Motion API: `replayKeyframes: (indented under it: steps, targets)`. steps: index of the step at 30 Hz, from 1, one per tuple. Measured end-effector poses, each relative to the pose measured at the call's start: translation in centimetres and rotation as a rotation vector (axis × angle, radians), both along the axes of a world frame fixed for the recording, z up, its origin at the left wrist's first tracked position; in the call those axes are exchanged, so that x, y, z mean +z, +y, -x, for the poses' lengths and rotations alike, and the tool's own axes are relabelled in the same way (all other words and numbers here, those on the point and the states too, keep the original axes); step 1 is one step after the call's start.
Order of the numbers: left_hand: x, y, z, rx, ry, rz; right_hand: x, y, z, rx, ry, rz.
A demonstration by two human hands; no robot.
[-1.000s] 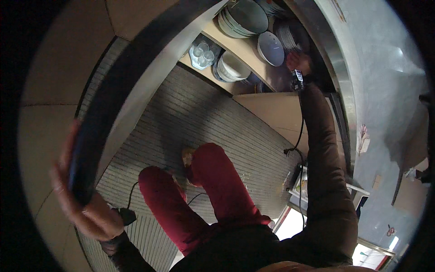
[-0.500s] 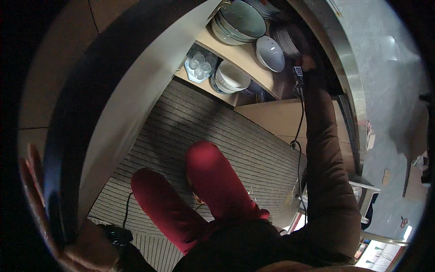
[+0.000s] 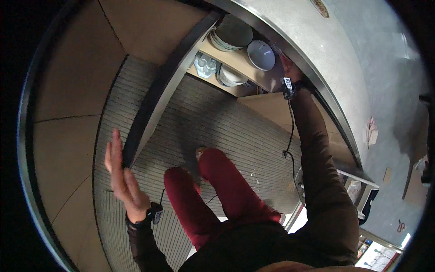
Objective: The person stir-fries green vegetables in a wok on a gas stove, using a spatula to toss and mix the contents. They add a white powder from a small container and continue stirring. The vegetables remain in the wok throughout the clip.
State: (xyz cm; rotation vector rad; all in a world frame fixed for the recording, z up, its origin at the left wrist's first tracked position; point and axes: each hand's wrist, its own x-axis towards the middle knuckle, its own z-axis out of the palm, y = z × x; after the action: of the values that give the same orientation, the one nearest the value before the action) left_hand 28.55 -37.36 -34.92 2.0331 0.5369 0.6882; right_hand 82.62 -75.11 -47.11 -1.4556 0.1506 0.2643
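My left hand (image 3: pixel 127 188) has its fingers stretched out and rests against the free end of the open cabinet door (image 3: pixel 152 111). My right hand (image 3: pixel 291 71) reaches into the upper shelf (image 3: pixel 251 73), under the counter edge and right of a white bowl (image 3: pixel 261 55). Shade and the counter edge hide its fingertips, so what they touch does not show. Left of the white bowl stands a stack of large pale green bowls (image 3: pixel 233 35). On the lower shelf, several clear glasses (image 3: pixel 206 65) stand on a pale tray beside stacked white bowls (image 3: pixel 232 76).
A grey counter (image 3: pixel 317 50) overhangs the cabinet. A ribbed grey mat (image 3: pixel 190 122) covers the floor by my red-trousered legs, with brown tiles (image 3: pixel 68 81) at left. A black cable (image 3: pixel 293 122) hangs from my right wrist. Red scissors (image 3: pixel 401 225) lie at far right.
My left hand has gone from curling round the door's end to lying along it with straight fingers. The view has shifted. My right hand is now closer under the counter edge.
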Motion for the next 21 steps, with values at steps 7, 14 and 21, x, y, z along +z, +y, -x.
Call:
replayKeyframes:
  steps: [7, 14, 21]
  targets:
    - [0.8, -1.8, 0.4, -0.084, 0.066, 0.100, 6.3, 4.1, 13.2, -0.144, 0.134, 0.112]
    - [1.8, -7.3, 1.8, -0.067, 0.170, 0.285, 19.3, 3.1, 28.3, 0.359, 0.375, 0.040]
    - [7.1, -11.9, 0.6, -0.462, 0.536, 0.378, 32.2, 6.4, 31.9, 0.669, 0.404, -0.073]
